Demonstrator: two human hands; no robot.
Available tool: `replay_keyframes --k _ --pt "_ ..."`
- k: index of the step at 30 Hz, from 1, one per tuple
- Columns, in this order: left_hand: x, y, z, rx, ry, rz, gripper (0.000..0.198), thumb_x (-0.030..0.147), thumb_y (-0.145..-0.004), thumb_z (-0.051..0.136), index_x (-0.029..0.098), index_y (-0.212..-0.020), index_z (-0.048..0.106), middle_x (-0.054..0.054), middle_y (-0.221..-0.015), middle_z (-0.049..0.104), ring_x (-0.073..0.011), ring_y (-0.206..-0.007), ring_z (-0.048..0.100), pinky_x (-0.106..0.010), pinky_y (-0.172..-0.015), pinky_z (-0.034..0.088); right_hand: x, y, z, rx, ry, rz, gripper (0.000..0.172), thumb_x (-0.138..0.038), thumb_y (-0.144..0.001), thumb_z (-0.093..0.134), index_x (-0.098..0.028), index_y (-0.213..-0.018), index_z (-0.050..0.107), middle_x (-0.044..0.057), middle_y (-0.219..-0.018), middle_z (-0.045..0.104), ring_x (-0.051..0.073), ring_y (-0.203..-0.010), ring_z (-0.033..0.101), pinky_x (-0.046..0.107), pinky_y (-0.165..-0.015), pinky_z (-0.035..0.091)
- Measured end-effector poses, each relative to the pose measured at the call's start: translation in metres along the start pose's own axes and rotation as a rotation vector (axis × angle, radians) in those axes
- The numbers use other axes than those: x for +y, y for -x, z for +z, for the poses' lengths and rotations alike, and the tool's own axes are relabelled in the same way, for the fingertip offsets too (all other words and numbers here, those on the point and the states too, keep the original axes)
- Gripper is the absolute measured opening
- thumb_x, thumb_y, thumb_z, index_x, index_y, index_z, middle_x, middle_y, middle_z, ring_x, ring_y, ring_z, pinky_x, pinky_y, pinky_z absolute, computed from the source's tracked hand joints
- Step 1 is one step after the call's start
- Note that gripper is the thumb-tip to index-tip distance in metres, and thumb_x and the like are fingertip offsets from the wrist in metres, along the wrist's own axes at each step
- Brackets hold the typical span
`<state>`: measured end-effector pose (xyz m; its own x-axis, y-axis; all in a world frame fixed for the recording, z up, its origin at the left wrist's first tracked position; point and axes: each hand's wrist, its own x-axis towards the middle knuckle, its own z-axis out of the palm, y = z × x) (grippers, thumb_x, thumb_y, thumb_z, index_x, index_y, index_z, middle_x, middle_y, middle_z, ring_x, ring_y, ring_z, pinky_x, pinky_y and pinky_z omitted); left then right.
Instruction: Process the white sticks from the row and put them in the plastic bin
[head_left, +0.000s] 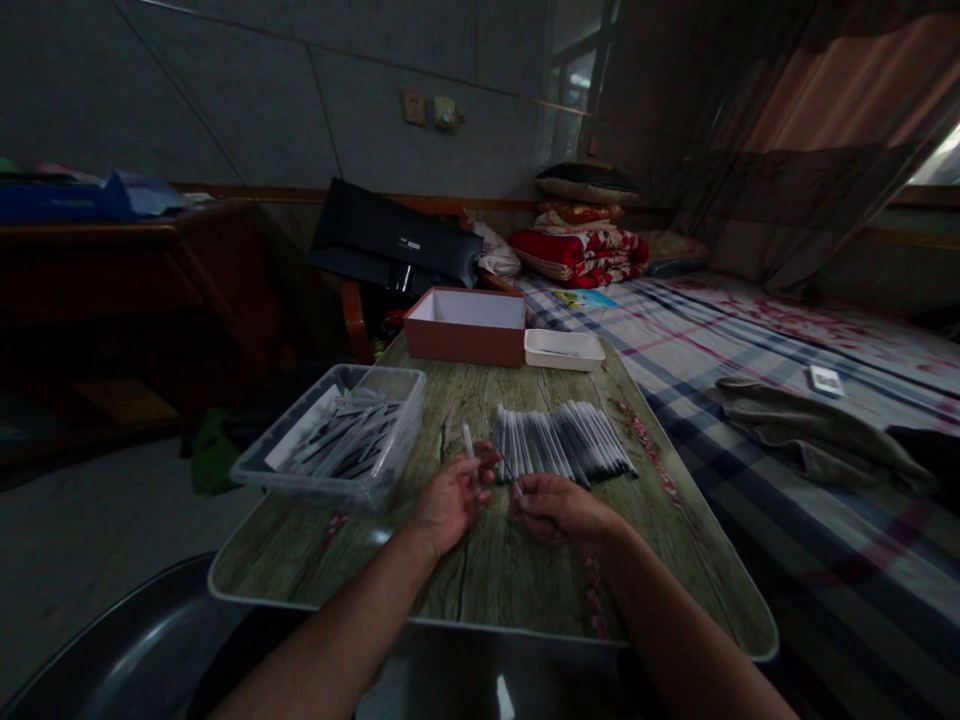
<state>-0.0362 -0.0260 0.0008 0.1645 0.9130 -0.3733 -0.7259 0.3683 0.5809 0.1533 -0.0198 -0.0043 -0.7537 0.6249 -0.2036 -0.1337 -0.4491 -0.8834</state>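
My left hand (450,497) is palm up above the small table, its fingers curled round a pale translucent pen barrel (469,442) that points upward. Close beside it, my right hand (561,508) pinches a thin dark rod (508,466), which looks like a pen refill; its lower end is hidden by the fingers. Just beyond both hands lies a row of pens (559,440), side by side, clear-bodied with dark tips. To the left, a clear plastic box (401,425) holds many loose black and white pen parts, too blurred to tell apart.
At the table's (525,590) far end stand a reddish-brown box (465,337) with a white inside and a small white tray (574,360) holding something thin. A plaid-covered bed (660,330) borders the right side. A black case (397,240) leans behind; a dark basin (127,640) sits lower left.
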Motion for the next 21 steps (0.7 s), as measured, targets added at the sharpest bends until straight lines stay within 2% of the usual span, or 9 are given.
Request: replay_keyframes --k 2,4,6,8,11,14,16,18,21 --pt "-0.010 0.001 0.002 -0.073 -0.132 0.002 0.016 0.016 -0.078 0.067 0.013 -0.093 0.066 -0.007 -0.088 0.070 -0.0105 -0.063 0.062 -0.019 -0.050 0.048 0.004 -0.004 0.008 -0.012 0.044 0.010 0.035 -0.046 -0.075 0.070 -0.016 -0.082 0.053 -0.011 -0.045 0.038 0.003 -0.034 0.022 0.016 -0.031 0.016" --pt "-0.015 -0.001 0.002 -0.050 -0.163 0.027 0.012 0.024 -0.078 0.070 0.014 -0.083 0.064 -0.004 -0.080 0.069 -0.0105 -0.060 0.062 -0.020 -0.051 0.048 0.008 -0.007 0.011 -0.010 0.094 0.024 0.039 -0.048 -0.074 0.070 -0.016 -0.089 0.054 -0.012 -0.046 0.038 0.003 -0.034 0.023 0.017 -0.033 0.017" --pt "-0.013 -0.004 0.001 0.002 -0.106 0.026 0.018 0.028 -0.084 0.064 0.015 -0.072 0.059 -0.003 -0.070 0.067 -0.0111 -0.056 0.061 -0.022 -0.052 0.050 0.011 -0.009 0.011 0.058 0.128 0.027 0.041 -0.048 -0.075 0.068 -0.018 -0.096 0.052 -0.012 -0.047 0.038 0.004 -0.036 0.024 0.017 -0.034 0.017" --pt "-0.007 -0.005 0.000 -0.003 -0.016 -0.032 0.025 0.028 -0.090 0.054 0.016 -0.068 0.055 -0.003 -0.069 0.067 -0.0126 -0.058 0.063 -0.026 -0.059 0.054 0.011 -0.011 0.008 0.245 0.161 -0.027 0.036 -0.049 -0.079 0.062 -0.020 -0.096 0.050 -0.011 -0.050 0.037 0.005 -0.038 0.024 0.018 -0.036 0.018" --pt "0.000 -0.003 0.000 -0.074 0.090 -0.164 0.024 0.023 -0.092 0.045 0.015 -0.073 0.058 -0.008 -0.081 0.072 -0.0180 -0.073 0.070 -0.039 -0.077 0.056 0.009 -0.016 0.005 0.633 0.320 -0.236 0.026 -0.046 -0.086 0.050 -0.020 -0.092 0.051 -0.006 -0.058 0.041 0.009 -0.047 0.035 0.020 -0.043 0.028" --pt "-0.004 0.001 0.002 -0.114 0.129 -0.267 0.022 0.019 -0.090 0.045 0.011 -0.087 0.065 -0.015 -0.096 0.073 -0.0233 -0.092 0.071 -0.041 -0.088 0.053 0.008 -0.018 0.010 0.865 0.641 -0.493 0.017 -0.033 -0.090 0.044 -0.020 -0.090 0.055 0.002 -0.078 0.052 0.016 -0.073 0.050 0.028 -0.064 0.042" --pt "-0.011 0.002 0.004 -0.145 0.129 -0.335 0.022 0.019 -0.089 0.048 0.008 -0.091 0.067 -0.015 -0.092 0.073 -0.0223 -0.089 0.071 -0.036 -0.087 0.053 0.011 -0.018 0.018 0.894 0.855 -0.640 0.017 -0.025 -0.091 0.041 -0.019 -0.090 0.057 0.006 -0.089 0.053 0.018 -0.085 0.052 0.033 -0.076 0.043" --pt "-0.016 0.003 0.005 -0.167 0.135 -0.389 0.020 0.018 -0.088 0.050 0.008 -0.087 0.067 -0.012 -0.081 0.073 -0.0187 -0.078 0.071 -0.031 -0.080 0.054 0.014 -0.017 0.027 0.813 1.040 -0.724 0.019 -0.021 -0.091 0.040 -0.019 -0.092 0.059 0.007 -0.093 0.053 0.020 -0.088 0.051 0.035 -0.079 0.043" --pt "-0.019 0.004 0.008 -0.123 0.156 -0.410 0.021 0.013 -0.089 0.049 0.009 -0.078 0.066 -0.007 -0.068 0.070 -0.0144 -0.065 0.069 -0.024 -0.070 0.054 0.016 -0.017 0.036 0.661 1.255 -0.712 0.018 -0.018 -0.092 0.042 -0.019 -0.093 0.061 0.008 -0.094 0.056 0.022 -0.090 0.049 0.038 -0.082 0.041"
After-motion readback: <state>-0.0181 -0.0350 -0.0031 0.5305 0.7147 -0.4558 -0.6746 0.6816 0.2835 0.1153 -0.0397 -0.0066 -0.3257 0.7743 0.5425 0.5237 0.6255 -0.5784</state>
